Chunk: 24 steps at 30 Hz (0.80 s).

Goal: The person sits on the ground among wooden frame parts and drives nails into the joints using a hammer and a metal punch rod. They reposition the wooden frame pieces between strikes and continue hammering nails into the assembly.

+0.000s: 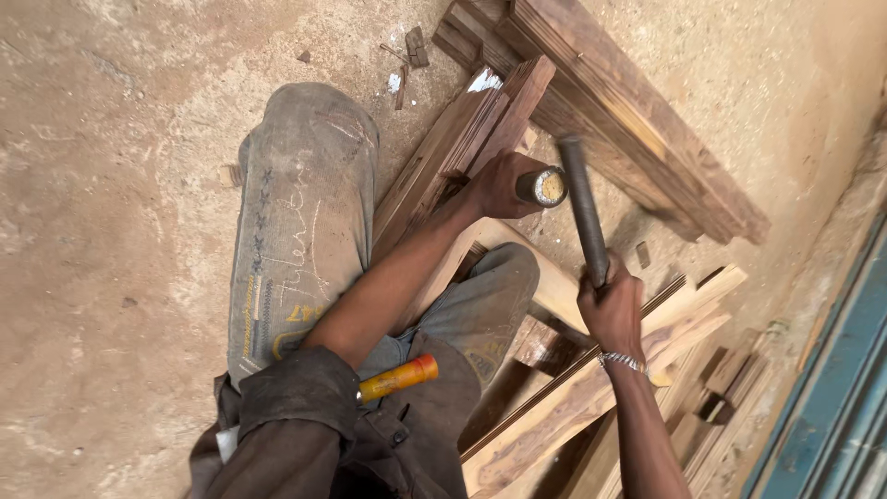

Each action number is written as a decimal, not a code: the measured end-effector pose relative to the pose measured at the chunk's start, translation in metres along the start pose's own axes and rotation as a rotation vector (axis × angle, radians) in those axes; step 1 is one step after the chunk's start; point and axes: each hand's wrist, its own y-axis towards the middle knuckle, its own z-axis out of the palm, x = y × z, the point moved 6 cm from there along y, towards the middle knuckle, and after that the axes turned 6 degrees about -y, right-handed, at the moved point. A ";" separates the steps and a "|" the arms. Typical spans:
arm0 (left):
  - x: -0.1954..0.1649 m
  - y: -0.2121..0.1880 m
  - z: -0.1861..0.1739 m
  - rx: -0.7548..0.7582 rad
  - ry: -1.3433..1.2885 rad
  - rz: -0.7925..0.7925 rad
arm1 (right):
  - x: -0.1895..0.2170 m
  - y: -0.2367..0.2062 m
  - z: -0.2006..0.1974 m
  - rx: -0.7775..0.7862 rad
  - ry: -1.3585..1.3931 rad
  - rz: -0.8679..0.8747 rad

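Observation:
My left hand is wrapped around a chisel handle with a pale round butt end, held against dark wooden boards. In my right hand is a dark metal bar or hammer handle, raised so its far end hovers just above the chisel's butt. A silver bracelet sits on my right wrist. My legs in worn grey trousers straddle the wood.
A stack of long dark planks lies at the top right. Lighter boards run under my right arm. An orange-handled tool pokes from my lap. A blue frame stands at the right edge. Wood scraps dot the concrete floor.

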 end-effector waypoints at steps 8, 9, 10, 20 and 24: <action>-0.021 -0.048 -0.005 -0.094 0.067 0.082 | -0.041 -0.152 0.121 0.052 0.683 0.493; -0.025 -0.060 -0.005 -0.076 0.065 0.079 | -0.028 -0.171 0.141 0.080 0.807 0.524; -0.028 -0.068 -0.004 -0.061 0.048 0.063 | -0.019 -0.190 0.161 0.108 0.848 0.596; 0.079 0.052 -0.018 -0.348 0.227 -0.874 | -0.018 -0.224 0.198 0.137 1.136 0.801; 0.090 0.066 -0.029 -0.301 0.321 -0.893 | -0.012 -0.222 0.199 0.160 1.161 0.808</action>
